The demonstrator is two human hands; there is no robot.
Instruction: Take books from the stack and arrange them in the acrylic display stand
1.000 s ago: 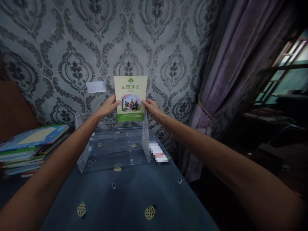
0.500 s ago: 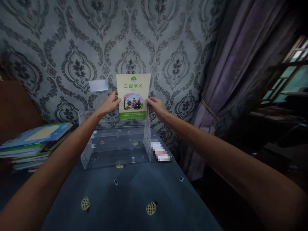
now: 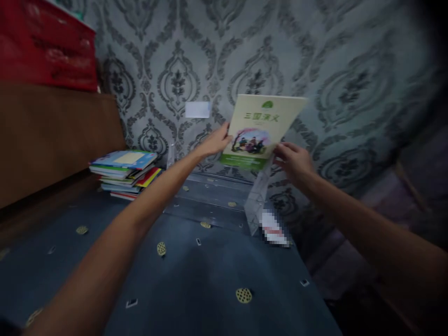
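A cream book (image 3: 261, 133) with a green lower band and a picture of seated figures under a pink tree stands upright near the wall, its cover facing me. My left hand (image 3: 217, 140) is closed at the book's left edge, and its fingertips are partly hidden. My right hand (image 3: 296, 161) pinches the lower right edge. Below the book is a clear tiered display rack (image 3: 257, 198) on the dark blue patterned tablecloth (image 3: 199, 289). Whether the book's bottom rests on the rack's top tier I cannot tell.
To the left lies a stack of books (image 3: 126, 170), beside a brown wooden panel (image 3: 52, 140) with a red object (image 3: 49, 46) above it. A pixelated white item (image 3: 275, 228) lies right of the rack. A white label (image 3: 198, 109) is on the patterned wall.
My view has swung left, so the rack and book appear further right and more of the book stack shows. The book looks more slanted; both hands stay at its edges.
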